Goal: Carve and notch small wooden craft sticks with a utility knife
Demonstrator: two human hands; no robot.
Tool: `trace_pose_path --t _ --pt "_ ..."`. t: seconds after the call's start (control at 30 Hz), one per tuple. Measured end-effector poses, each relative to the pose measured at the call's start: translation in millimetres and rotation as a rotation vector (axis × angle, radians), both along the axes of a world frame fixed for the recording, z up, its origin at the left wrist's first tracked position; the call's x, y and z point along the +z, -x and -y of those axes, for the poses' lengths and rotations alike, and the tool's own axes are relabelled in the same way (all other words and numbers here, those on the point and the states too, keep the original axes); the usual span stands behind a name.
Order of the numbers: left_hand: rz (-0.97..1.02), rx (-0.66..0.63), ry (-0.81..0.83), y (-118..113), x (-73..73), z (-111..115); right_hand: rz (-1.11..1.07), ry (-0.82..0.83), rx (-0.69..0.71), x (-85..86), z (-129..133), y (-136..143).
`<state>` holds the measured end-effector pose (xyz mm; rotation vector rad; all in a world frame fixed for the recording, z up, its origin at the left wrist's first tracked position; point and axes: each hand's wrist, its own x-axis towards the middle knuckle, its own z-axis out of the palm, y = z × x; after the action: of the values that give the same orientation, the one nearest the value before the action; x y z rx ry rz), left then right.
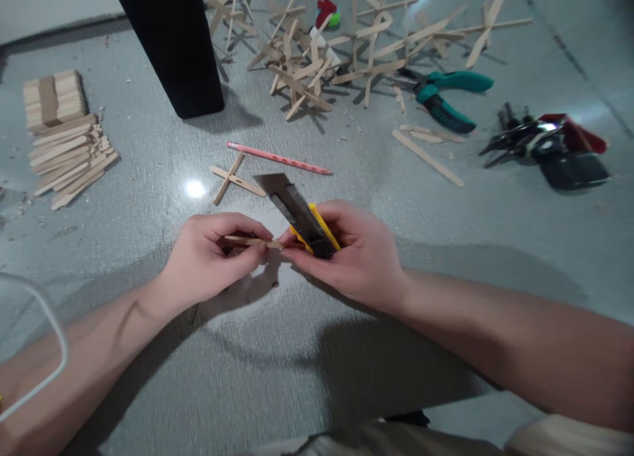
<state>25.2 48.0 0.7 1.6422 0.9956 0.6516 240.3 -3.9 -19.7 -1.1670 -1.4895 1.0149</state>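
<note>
My left hand (218, 255) pinches a wooden craft stick (242, 241) between thumb and fingers, its end pointing right. Gripped in my right hand (359, 255) is a yellow and black utility knife (307, 222), its wide blade tilted up and to the left. The right thumb and fingertip meet at the stick's end, close to the left fingertips. Just beyond the hands lie two craft sticks joined in a cross (232, 179) and a pink pencil (280, 158).
Stacked craft sticks (74, 152) lie at the left, near a black upright post (173, 47). Several crossed-stick pieces (307, 80) spread across the back. Teal-handled pliers (448, 96), a loose stick (428, 158) and a dark cluster of small tools (539, 139) are at the right.
</note>
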Motion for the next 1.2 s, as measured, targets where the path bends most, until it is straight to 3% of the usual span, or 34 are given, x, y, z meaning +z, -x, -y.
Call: trace_pose_path --t 0.37,0.6,1.0,1.2 --pt "0.051 -0.018 0.116 1.9 -3.4 1.3 0.026 -0.003 0.009 -2.9 1.1 -0.2" --pt "-0.094 -0.14 -0.06 1.0 3.0 -1.5 -0.096 0.062 -0.058 -0.6 -3.0 -0.2" --pt "-0.172 -0.134 -0.238 3.8 2.8 -2.7 -0.184 0.104 -0.055 0.4 -5.4 -1.0" --pt "-0.267 -0.081 -0.446 6.3 1.0 9.4 -0.376 0.191 -0.162 -8.0 -14.0 -5.0"
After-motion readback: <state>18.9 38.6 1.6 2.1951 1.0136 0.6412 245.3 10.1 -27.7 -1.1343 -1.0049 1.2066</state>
